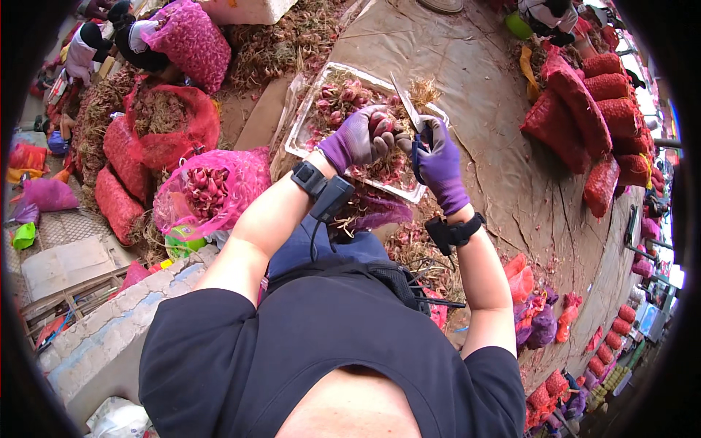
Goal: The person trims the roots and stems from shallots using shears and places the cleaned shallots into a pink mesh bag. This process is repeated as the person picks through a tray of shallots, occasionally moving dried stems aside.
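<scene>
Shallot (381,124) in left hand (359,139); right hand (440,162) grips knife (406,102).

A tan tarp (475,80) covered the ground in daylight; red mesh sacks (595,109) lined its right edge; a concrete ledge (109,328) lay lower left

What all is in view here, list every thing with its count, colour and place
shallot: one, reddish purple, in the left hand
knife: one, pale blade, in the right hand, tip pointing away
tray: one, white, holding shallots, beyond the hands
pink mesh bag: one, open, shallots inside, left of the tray
red mesh sacks: several, filled, on the tan ground sheet at right
other person: one, dark top, upper left, among more sacks
left hand: purple glove, wrist strap
right hand: purple glove, wrist strap
</scene>
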A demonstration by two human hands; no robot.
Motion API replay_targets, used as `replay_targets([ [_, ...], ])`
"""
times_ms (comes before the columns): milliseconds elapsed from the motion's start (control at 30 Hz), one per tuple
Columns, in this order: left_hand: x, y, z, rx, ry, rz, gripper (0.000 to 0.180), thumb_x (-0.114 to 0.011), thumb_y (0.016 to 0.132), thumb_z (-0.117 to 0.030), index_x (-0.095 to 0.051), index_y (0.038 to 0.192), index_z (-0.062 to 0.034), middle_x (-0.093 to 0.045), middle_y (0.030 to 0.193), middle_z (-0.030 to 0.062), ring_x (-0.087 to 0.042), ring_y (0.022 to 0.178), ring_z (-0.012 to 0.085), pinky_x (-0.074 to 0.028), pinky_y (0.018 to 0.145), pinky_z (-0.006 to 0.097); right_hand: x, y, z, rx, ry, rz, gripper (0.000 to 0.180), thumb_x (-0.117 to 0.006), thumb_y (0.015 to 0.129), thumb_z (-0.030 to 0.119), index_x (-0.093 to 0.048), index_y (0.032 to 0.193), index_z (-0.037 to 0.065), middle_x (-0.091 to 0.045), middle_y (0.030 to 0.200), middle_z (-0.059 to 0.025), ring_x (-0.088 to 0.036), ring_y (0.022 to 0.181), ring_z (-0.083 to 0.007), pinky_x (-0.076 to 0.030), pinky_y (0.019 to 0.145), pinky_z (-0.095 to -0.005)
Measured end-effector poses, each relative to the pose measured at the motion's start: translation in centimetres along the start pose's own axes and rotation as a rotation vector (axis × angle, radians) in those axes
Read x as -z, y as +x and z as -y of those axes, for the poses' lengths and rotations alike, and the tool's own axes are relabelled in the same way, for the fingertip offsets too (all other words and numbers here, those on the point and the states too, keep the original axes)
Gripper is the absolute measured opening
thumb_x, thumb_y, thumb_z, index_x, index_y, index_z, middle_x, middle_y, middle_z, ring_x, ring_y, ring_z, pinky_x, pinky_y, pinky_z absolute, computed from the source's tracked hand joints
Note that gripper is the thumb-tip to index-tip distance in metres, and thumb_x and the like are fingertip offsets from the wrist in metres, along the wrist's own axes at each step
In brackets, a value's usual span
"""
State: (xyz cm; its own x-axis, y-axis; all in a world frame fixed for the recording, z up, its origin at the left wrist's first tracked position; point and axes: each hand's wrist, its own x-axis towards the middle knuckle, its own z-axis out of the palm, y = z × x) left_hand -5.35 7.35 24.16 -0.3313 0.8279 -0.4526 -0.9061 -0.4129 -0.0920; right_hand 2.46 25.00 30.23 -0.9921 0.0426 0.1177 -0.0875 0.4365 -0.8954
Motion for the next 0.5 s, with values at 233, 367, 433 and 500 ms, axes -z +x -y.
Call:
replay_targets([
  [233, -0.8, 0.9, 3.9, -0.359, 0.329, -0.157, 0.029, -0.052, 0.096, -0.033, -0.058, 0.076, -0.0128, -0.06, 0.065, -0.0024, -0.063, 0.063, 0.0127, -0.053, 0.055, 0.026, -1.7, 0.1, -0.4, -0.209, -0.063, -0.109, 0.04, -0.079, 0.074, 0.014, -0.053, 0.102, 0.003, -0.06, 0.085, -0.0046, -0.06, 0.076, -0.0126, -0.049, 0.068, -0.027],
  [367, 0.1, 0.6, 3.1, -0.317, 0.367, -0.054, 0.022, -0.05, 0.098, -0.032, -0.058, 0.098, -0.0113, -0.058, 0.072, -0.0048, -0.059, 0.062, 0.0094, -0.053, 0.061, 0.025, -1.4, 0.2, -0.5, -0.507, 0.692, -0.14, 0.034, -0.074, 0.075, 0.005, -0.052, 0.101, 0.002, -0.06, 0.081, -0.0025, -0.057, 0.066, -0.0091, -0.048, 0.059, -0.0222],
  [433, -0.8, 0.2, 3.4, -0.301, 0.375, -0.074, 0.022, -0.05, 0.098, -0.03, -0.059, 0.102, -0.0103, -0.059, 0.072, -0.0049, -0.059, 0.061, 0.0095, -0.052, 0.062, 0.025, -0.5, 0.3, -2.2, -0.464, 0.556, -0.117, 0.034, -0.073, 0.076, 0.005, -0.052, 0.102, 0.002, -0.062, 0.082, -0.004, -0.059, 0.068, -0.01, -0.048, 0.06, -0.0223],
  [500, -1.5, 0.2, 3.0, -0.246, 0.339, 0.032, 0.022, -0.05, 0.099, -0.029, -0.058, 0.101, -0.0094, -0.057, 0.07, -0.0055, -0.058, 0.062, 0.0085, -0.052, 0.061, 0.024, 0.1, 0.7, -4.0, -0.367, 0.222, -0.179, 0.035, -0.073, 0.077, 0.005, -0.051, 0.104, 0.002, -0.064, 0.084, -0.0055, -0.06, 0.07, -0.0109, -0.049, 0.062, -0.0225],
])
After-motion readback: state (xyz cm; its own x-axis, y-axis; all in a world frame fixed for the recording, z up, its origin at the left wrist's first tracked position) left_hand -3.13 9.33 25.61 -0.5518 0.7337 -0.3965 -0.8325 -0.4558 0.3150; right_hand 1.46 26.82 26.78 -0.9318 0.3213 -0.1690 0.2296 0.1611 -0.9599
